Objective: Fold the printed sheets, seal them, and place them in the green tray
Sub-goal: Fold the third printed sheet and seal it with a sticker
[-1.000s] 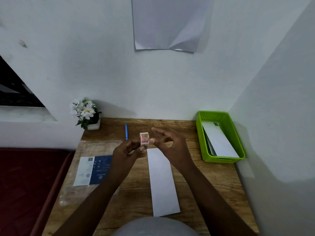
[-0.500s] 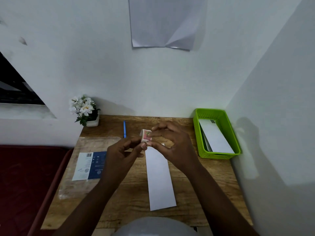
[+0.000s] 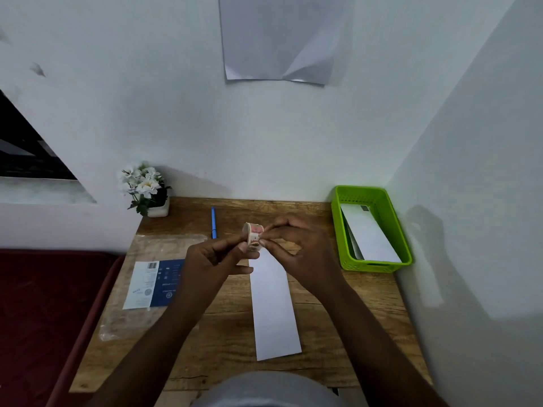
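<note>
holding the little sticker roll (image 3: 253, 237) up in the left hand (image 3: 211, 261), the right hand (image 3: 296, 245) pinches at its end to peel a seal for the folded sheet (image 3: 274, 309) lying mid-desk, left of the green tray (image 3: 395, 227) in the far right corner.

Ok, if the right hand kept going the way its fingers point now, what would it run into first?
The right hand points left, fingertips pinching at the sticker roll, so the roll comes first, and right behind it the left hand holding it. Depth is unclear, but they look in contact already.
</note>
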